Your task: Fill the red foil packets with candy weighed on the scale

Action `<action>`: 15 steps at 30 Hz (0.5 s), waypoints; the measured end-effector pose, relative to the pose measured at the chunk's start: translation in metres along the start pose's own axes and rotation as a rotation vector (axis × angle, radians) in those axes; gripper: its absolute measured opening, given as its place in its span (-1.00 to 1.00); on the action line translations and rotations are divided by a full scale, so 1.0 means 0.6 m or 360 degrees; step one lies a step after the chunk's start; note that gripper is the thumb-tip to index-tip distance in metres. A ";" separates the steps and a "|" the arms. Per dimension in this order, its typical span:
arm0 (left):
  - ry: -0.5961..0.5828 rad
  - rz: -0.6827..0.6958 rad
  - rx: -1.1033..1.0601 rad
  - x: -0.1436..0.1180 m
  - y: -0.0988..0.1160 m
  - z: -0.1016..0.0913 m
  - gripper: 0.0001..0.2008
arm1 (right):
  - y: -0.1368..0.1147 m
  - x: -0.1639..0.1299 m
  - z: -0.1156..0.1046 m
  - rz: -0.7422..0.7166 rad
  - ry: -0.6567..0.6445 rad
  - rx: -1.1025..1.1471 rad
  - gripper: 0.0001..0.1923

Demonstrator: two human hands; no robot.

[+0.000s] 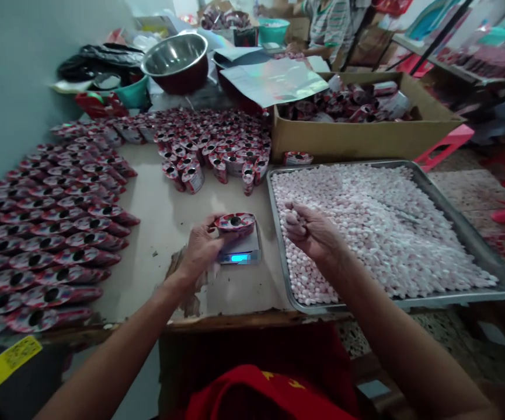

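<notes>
My left hand [202, 248] is closed around the left end of a small oval, red-patterned container [236, 223] with a dark round hole in its top. The container is upright on a small digital scale [256, 236], whose blue display is lit but not readable. Over the left part of a metal tray [281, 256], my right hand [311, 230] has its fingers curled into a pinch. Pale lumps show at its fingertips and look like the small pale pink candies [392, 233] that cover the tray.
Rows of similar containers [51, 233] fill the table's left side, and more [217, 146] stand behind the scale. A cardboard box [357, 140] of containers sits behind the tray. Steel bowl [176, 58] and papers [274, 79] lie farther back. Another person [331, 26] sits beyond.
</notes>
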State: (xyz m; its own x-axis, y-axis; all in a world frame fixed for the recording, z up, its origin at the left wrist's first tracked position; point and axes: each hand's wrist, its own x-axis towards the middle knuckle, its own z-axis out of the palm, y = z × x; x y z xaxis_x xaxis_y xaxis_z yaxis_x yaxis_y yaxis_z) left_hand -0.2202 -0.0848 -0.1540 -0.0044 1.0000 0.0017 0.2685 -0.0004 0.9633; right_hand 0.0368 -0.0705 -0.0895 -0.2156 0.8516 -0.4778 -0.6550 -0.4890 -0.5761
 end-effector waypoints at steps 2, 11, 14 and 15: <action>-0.0017 0.0006 0.0053 -0.008 -0.011 -0.009 -0.48 | 0.008 0.008 0.023 0.0114 -0.0114 -0.0185 -0.78; 0.0281 0.0182 0.0277 -0.047 -0.002 -0.095 -0.44 | 0.012 0.035 0.069 0.0405 -0.0196 -0.0477 -0.84; 0.0483 0.0147 0.0298 -0.066 0.000 -0.137 -0.46 | 0.008 0.042 0.071 0.0365 -0.0231 -0.0662 -0.80; 0.0544 0.0154 0.0310 -0.070 0.002 -0.147 -0.47 | 0.006 0.044 0.073 0.0345 -0.0236 -0.0722 -0.80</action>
State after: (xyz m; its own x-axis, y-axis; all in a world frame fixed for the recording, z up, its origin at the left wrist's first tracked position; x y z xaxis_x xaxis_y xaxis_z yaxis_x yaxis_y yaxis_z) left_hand -0.3050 -0.1275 -0.1294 -0.2812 0.9363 0.2104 0.4606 -0.0606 0.8856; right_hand -0.0029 -0.0418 -0.0751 -0.4334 0.7232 -0.5376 -0.2116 -0.6616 -0.7194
